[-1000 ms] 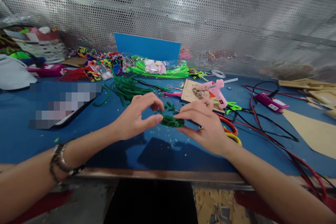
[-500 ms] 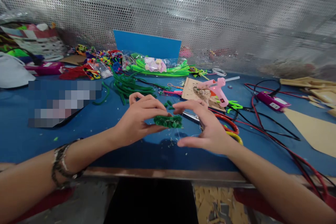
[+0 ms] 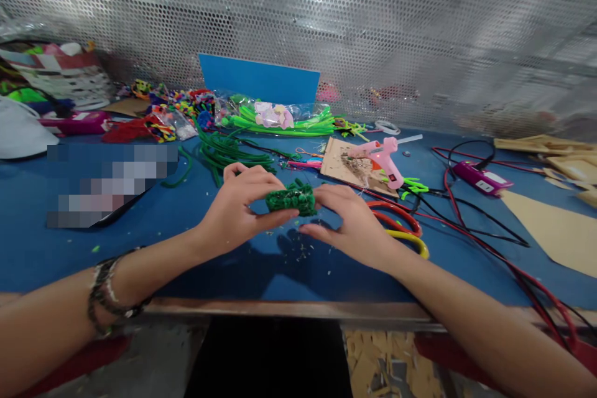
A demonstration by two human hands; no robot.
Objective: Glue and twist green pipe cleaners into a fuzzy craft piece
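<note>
With fingers [image 3: 275,216] of left hand [image 3: 233,211] and right hand [image 3: 354,224], gripping green pipe-cleaner bundle [image 3: 291,198] from both ends, holding it just above blue worktop [image 3: 233,273], at eight o'clock from pink glue gun [image 3: 380,155].

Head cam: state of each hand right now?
Left hand: closed, pinching the left end of the green pipe-cleaner bundle.
Right hand: closed on the same bundle's right end.
</note>
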